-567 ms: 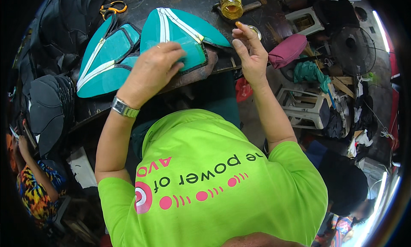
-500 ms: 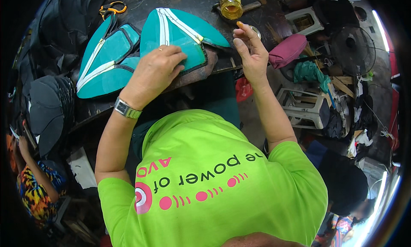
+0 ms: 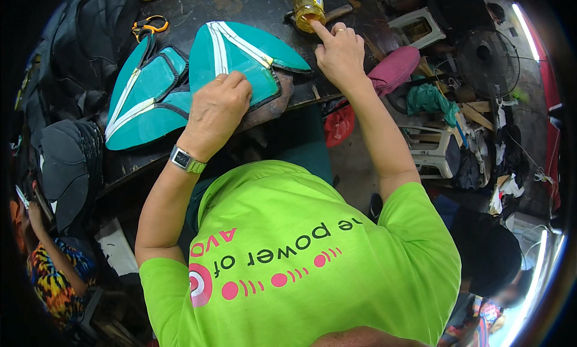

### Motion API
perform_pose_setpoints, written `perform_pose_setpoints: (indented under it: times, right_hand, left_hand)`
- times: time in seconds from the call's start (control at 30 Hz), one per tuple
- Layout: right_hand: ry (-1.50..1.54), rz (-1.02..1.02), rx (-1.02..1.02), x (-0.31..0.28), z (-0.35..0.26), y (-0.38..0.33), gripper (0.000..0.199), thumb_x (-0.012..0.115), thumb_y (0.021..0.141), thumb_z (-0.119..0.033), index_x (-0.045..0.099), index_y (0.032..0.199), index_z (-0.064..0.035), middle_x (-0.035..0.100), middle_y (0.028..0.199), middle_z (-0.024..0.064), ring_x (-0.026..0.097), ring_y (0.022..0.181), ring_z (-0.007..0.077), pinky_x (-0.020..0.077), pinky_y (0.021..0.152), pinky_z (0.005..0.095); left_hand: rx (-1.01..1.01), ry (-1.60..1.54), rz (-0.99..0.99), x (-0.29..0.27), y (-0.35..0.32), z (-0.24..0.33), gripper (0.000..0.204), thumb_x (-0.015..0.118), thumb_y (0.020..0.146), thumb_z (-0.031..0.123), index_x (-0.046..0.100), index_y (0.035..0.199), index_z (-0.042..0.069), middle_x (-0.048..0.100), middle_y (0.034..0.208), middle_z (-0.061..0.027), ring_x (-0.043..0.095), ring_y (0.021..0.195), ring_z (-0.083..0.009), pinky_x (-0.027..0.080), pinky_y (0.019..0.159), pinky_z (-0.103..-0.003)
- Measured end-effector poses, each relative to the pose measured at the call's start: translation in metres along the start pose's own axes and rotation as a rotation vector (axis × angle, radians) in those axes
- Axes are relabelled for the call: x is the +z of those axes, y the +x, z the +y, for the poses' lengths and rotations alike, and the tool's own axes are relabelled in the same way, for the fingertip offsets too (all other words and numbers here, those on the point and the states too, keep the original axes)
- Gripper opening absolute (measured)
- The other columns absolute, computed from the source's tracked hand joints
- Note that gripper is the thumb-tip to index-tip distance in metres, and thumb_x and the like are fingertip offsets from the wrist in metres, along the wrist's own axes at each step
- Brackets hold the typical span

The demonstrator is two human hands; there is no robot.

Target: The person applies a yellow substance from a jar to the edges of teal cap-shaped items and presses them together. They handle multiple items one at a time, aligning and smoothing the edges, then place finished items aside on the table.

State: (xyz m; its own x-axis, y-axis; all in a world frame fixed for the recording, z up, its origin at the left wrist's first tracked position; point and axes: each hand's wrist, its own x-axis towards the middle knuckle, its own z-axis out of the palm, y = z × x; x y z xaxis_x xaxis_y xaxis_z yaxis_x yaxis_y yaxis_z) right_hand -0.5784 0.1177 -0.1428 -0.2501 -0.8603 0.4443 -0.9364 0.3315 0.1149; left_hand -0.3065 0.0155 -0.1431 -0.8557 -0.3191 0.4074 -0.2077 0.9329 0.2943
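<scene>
My left hand (image 3: pixel 220 103) pinches the near edge of a teal curved panel with white strips and black edging (image 3: pixel 245 49), which looks like a shoe upper. A dark brown pad (image 3: pixel 277 100) shows beneath its right edge. Up and to the right, my right hand (image 3: pixel 344 54) holds nothing; its index finger is stretched out, with the tip at the mouth of a glass jar of amber paste (image 3: pixel 309 6). The jar is tilted against a wooden-handled tool (image 3: pixel 339 13). Left of my left hand, a second teal panel (image 3: pixel 135 127) lies on the dark table (image 3: pixel 234 1).
Orange-handled scissors (image 3: pixel 149 27) lie behind the second panel. Stacked black pieces (image 3: pixel 69 161) stand at the left, near another person's arm (image 3: pixel 60 263). On the right are a maroon pouch (image 3: pixel 393 70), white plastic stools (image 3: pixel 433 146) and a fan (image 3: pixel 488 63).
My right hand has moved up and left, bringing its index finger from beside the panel to the jar's mouth. My left hand stays on the teal panel, its fingers drawn closer together.
</scene>
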Motion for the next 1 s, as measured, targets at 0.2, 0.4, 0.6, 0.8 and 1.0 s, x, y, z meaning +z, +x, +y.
perform_pose_setpoints:
  times: [0.2,0.4,0.6,0.8,1.0]
  right_hand:
    - [-0.166,-0.038,-0.076,0.002,-0.004,0.008,0.044,0.069,0.079,-0.017,0.066,0.123,-0.0202,0.063,0.109,0.0126,0.059,0.1,0.0287,0.0401,0.087,0.0476]
    - [-0.1,0.007,-0.166,-0.033,0.001,-0.007,0.038,0.069,0.08,-0.016,0.069,0.119,-0.0182,0.063,0.107,0.0114,0.062,0.098,0.0283,0.0445,0.085,0.0448]
    - [0.641,-0.13,0.191,-0.084,-0.015,-0.035,0.049,0.07,0.09,-0.012,0.062,0.138,-0.0165,0.06,0.09,0.0079,0.059,0.068,0.0172,0.051,0.067,0.0309]
    - [1.27,-0.003,0.152,-0.069,-0.069,-0.045,0.077,0.071,0.089,0.001,0.039,0.157,-0.016,0.06,0.087,0.002,0.05,0.066,0.0027,0.0452,0.062,0.0176]
    - [1.319,-0.097,0.057,-0.068,-0.095,-0.071,0.084,0.069,0.09,0.003,0.029,0.161,-0.0161,0.06,0.089,0.0028,0.051,0.065,0.0039,0.0455,0.06,0.0204]
  left_hand:
    - [-0.147,-0.22,0.126,-0.012,-0.003,0.006,0.01,0.065,0.092,0.006,0.059,0.099,0.003,0.062,0.095,-0.0118,0.066,0.083,-0.03,0.054,0.072,-0.039]
    - [-0.481,-0.371,0.082,-0.095,-0.073,0.006,0.018,0.061,0.097,0.01,0.055,0.085,0.0,0.05,0.069,-0.0127,0.047,0.057,-0.0253,0.041,0.056,-0.035]
    - [-0.521,-0.018,-0.461,-0.133,-0.131,0.015,0.06,0.069,0.081,-0.007,0.059,0.138,0.009,0.067,0.094,-0.017,0.064,0.073,-0.0364,0.054,0.07,-0.036]
    - [-0.425,-0.465,-0.113,-0.134,-0.071,-0.005,0.046,0.075,0.082,0.0,0.067,0.127,0.007,0.066,0.085,-0.0079,0.065,0.073,-0.0162,0.052,0.067,-0.028]
    - [-0.12,0.073,-0.108,-0.04,0.059,-0.089,0.064,0.081,0.083,0.029,0.06,0.14,0.012,0.055,0.144,-0.0196,0.061,0.123,-0.0358,0.05,0.102,-0.041]
